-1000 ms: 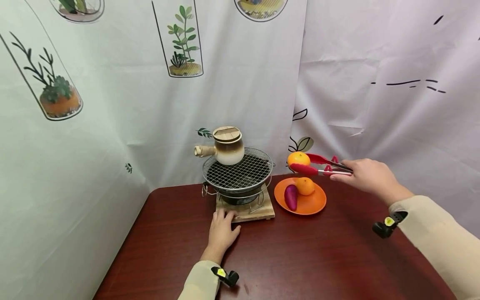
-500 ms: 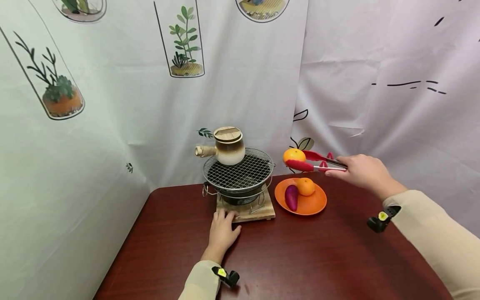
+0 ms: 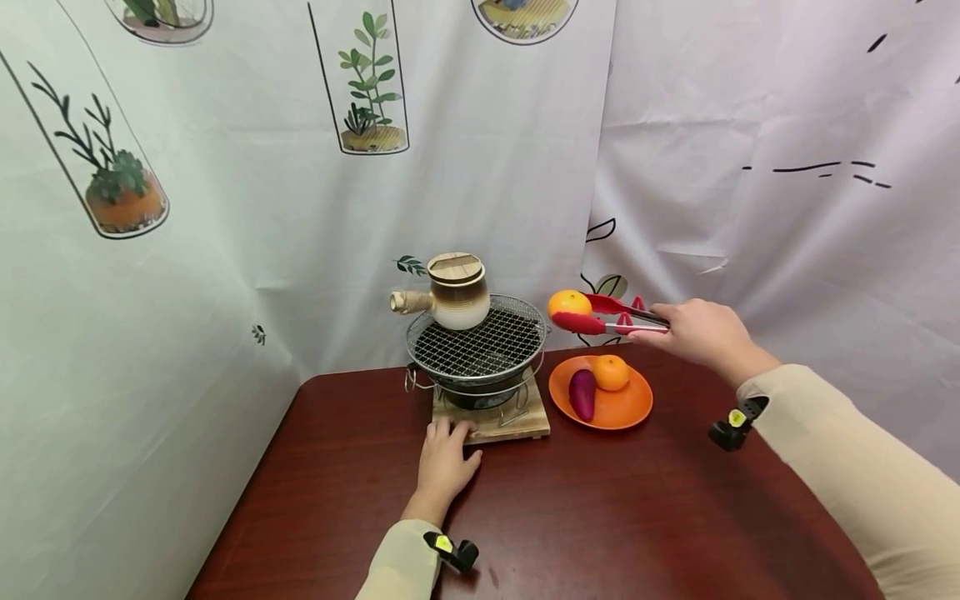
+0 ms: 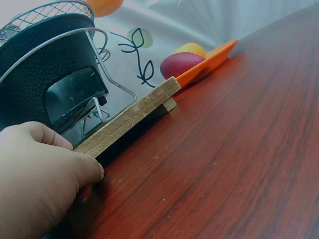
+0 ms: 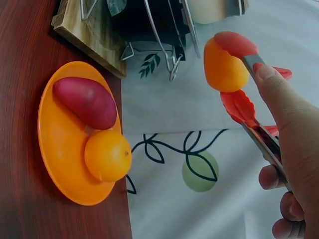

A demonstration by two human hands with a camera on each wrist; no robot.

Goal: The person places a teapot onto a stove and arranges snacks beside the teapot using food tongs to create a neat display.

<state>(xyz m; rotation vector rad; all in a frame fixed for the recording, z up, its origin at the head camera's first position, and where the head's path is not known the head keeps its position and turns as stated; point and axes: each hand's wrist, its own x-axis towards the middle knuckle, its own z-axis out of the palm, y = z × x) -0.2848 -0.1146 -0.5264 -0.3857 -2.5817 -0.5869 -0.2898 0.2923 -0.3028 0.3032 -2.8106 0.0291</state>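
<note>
In the head view my right hand (image 3: 705,335) holds red-tipped metal tongs (image 5: 240,106) raised at the grill's right. The tongs clamp a tangerine (image 3: 567,302) above the table, apart from the grill. Below it, an orange plate (image 3: 634,408) bears a second tangerine (image 5: 108,155) and a purple sweet potato (image 5: 85,102). My left hand (image 3: 442,471) grips the front edge of a wooden board (image 4: 134,115), fingers on top and thumb at the side. On that board stands a round black grill (image 4: 47,59) with a wire mesh (image 3: 480,354).
A lidded clay pot (image 3: 459,304) with a side handle stands toward the back of the mesh. The dark red table (image 3: 570,517) meets a white printed curtain (image 3: 495,167) at the back and left.
My right hand has moved left, carrying the tongs and the tangerine from above the plate toward the grill. My left hand stays at the board.
</note>
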